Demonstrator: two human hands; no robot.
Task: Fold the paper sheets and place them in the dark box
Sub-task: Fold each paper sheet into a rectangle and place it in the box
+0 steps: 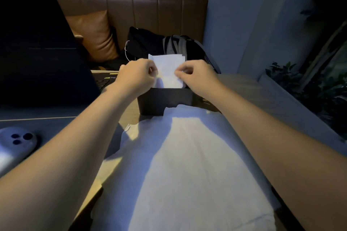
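Observation:
A folded white paper sheet (pixel 167 69) stands upright with its lower edge inside the dark box (pixel 165 100) at the middle of the table. My left hand (pixel 138 77) pinches the sheet's left edge and my right hand (pixel 195 77) pinches its right edge, both just above the box's rim. A stack of large white paper sheets (pixel 180 165) lies flat on the table between my forearms, its far edge resting against the box's front wall.
An open laptop (pixel 37 43) stands at the left. A phone (pixel 16 142) lies face down at the near left. Behind the table are a brown leather bench with a cushion (pixel 93 33) and dark bags (pixel 169 47). Plants (pixel 309 88) stand at the right.

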